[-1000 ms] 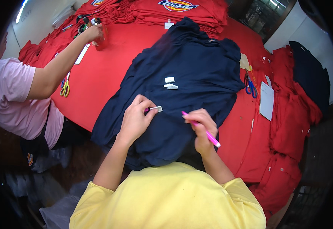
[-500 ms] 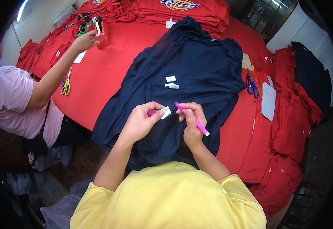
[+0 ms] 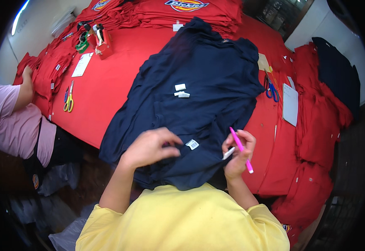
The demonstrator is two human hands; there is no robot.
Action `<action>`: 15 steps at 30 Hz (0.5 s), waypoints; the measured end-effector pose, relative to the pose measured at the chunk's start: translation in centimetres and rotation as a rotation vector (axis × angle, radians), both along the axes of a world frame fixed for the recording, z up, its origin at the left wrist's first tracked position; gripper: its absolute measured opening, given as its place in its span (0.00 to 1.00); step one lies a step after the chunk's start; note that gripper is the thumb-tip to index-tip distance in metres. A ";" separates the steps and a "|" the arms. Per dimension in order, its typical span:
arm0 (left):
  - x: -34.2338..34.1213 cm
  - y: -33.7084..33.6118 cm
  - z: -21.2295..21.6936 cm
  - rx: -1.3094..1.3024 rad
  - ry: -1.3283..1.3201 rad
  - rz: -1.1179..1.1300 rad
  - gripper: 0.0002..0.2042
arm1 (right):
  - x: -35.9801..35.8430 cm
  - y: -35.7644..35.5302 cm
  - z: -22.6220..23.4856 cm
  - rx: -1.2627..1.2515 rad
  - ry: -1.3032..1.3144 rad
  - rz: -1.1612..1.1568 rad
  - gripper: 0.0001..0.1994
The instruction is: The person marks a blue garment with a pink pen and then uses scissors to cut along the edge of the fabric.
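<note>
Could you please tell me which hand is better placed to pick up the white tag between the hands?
Probably the left hand: its fingers are close beside the white tag and nothing shows in its grip, while the right hand holds a pink pen and a white slip.

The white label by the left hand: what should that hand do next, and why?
Maybe pinch the label: it lies on the shirt just right of the left hand, whose thumb and fingers are parted, while the right hand holds a marker and something white.
</note>
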State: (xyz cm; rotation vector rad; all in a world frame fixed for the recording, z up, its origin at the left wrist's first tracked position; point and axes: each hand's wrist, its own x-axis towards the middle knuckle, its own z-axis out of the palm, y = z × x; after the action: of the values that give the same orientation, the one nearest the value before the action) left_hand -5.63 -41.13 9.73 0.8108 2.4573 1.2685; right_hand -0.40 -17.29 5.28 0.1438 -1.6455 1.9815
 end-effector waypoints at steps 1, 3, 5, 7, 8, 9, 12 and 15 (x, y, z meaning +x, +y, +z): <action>0.4 0.2 0.0 -0.059 -0.086 -0.213 0.17 | 0.8 0.5 0.1 -0.006 -0.018 -0.033 0.34; 0.9 1.0 0.3 -0.161 -0.047 -0.340 0.14 | 1.7 1.1 0.5 0.000 -0.025 -0.110 0.34; 0.2 1.4 -0.5 -0.080 -0.093 -0.209 0.09 | 2.9 1.8 0.3 0.028 -0.013 -0.154 0.34; -1.5 2.1 -0.2 -0.165 0.061 -0.010 0.09 | 3.6 2.0 0.7 0.040 0.011 -0.203 0.34; -2.1 2.3 -0.4 -0.200 0.185 0.020 0.09 | 3.9 2.2 1.0 0.079 0.017 -0.209 0.34; -2.2 2.6 -0.7 -0.166 0.093 -0.032 0.13 | 4.2 2.4 1.0 0.115 0.018 -0.215 0.33; -0.2 4.2 -2.3 -0.265 0.402 -0.155 0.18 | 4.5 2.7 0.6 0.161 0.039 -0.175 0.30; 0.5 5.9 -4.0 -0.317 0.454 0.028 0.13 | 4.5 2.7 0.7 0.120 0.078 -0.086 0.19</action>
State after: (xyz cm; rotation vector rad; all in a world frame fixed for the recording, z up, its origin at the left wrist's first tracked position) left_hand -5.10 -35.27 5.73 1.0690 2.9237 0.7243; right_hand 4.09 -14.60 5.94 0.1892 -1.6921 1.7918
